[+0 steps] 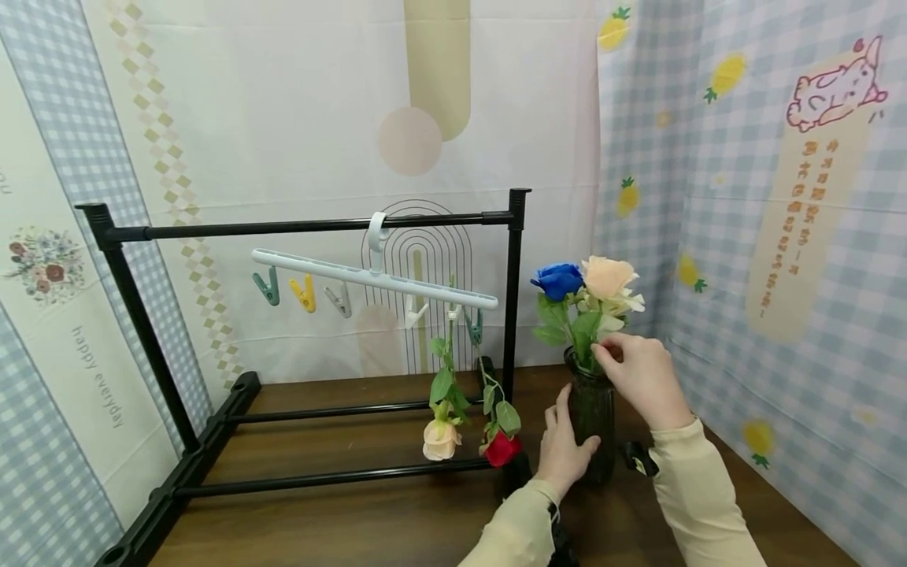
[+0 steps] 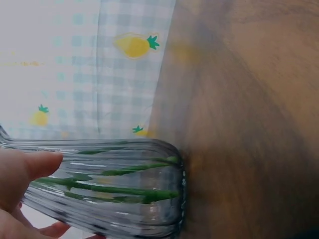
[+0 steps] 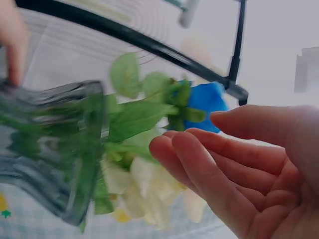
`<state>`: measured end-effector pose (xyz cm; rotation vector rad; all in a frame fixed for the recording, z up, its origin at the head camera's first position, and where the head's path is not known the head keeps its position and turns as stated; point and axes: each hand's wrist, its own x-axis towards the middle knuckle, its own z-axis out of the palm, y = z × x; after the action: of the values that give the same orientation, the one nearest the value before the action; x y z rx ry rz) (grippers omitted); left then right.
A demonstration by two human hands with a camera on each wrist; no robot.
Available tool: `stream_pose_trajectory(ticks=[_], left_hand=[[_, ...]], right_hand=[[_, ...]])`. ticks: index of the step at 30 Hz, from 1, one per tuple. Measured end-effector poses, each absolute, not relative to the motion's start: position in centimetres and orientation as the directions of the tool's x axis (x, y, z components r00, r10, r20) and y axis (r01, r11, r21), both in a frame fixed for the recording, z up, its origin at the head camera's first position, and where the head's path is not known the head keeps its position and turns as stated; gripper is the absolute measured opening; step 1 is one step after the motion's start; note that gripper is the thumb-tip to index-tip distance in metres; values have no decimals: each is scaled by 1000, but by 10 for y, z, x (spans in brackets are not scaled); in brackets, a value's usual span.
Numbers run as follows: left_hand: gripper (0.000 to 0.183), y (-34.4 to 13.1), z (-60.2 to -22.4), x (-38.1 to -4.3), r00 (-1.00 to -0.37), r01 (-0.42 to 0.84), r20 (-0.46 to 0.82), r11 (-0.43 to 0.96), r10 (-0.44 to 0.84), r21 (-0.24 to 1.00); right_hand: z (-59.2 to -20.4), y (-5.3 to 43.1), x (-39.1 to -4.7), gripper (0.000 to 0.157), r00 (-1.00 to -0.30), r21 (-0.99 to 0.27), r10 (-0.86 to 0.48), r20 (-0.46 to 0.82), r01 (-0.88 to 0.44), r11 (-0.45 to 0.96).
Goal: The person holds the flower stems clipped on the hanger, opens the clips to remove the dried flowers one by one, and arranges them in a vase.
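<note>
Head view: the left hand (image 1: pixel 564 450) grips the glass vase (image 1: pixel 594 405) upright on the surface (image 1: pixel 340 442) as the right hand (image 1: pixel 641 378), thumb and fingers apart, holding nothing, hovers beside its flowers (image 1: pixel 604 282), arranging probably best done with a steady base and light touch.

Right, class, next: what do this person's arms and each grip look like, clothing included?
The left sleeve and right sleeve are long, plain and pale yellow, ending at the wrists. The left grip and right grip are ungloved human hands. A small black device shows beside the right sleeve's end; its details are unclear.
</note>
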<state>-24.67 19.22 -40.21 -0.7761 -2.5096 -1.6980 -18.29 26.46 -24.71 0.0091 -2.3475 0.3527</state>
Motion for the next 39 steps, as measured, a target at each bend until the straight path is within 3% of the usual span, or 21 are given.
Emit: stream_pose_trajectory(ticks=[5,15,18,24,30,35,39], left_hand=[[85,187,-395,-247,-863,410,255,310,437,858],[86,174,-383,-239,-859,406,267,263,436,875],[73,162,-376,-236,-850,445,322,239,417,863],[26,120,-360,-234,-794,528,392,209,465,823],[16,69,-333,-243,-744,545,387,159,544,824],[18,28,-308,-261,-826,508,462,71,322,858],[23,11,-301,-285,-872,488,479,102,102,867]], right_hand=[[-242,258,-179,16,-700,-240,78,710,-136,961],[-252,258,-181,18,-739,-251,92,668,-108,962],[-254,256,-182,20,-745,-255,83,663,-121,959],[-258,251,-189,22,-791,-326,59,609,-182,927],[-263,235,-202,17,-821,-387,59,568,-204,899],[-265,209,-217,20,-803,-411,-17,596,-323,852],[-260,186,-232,29,-806,-461,-73,588,-408,788]])
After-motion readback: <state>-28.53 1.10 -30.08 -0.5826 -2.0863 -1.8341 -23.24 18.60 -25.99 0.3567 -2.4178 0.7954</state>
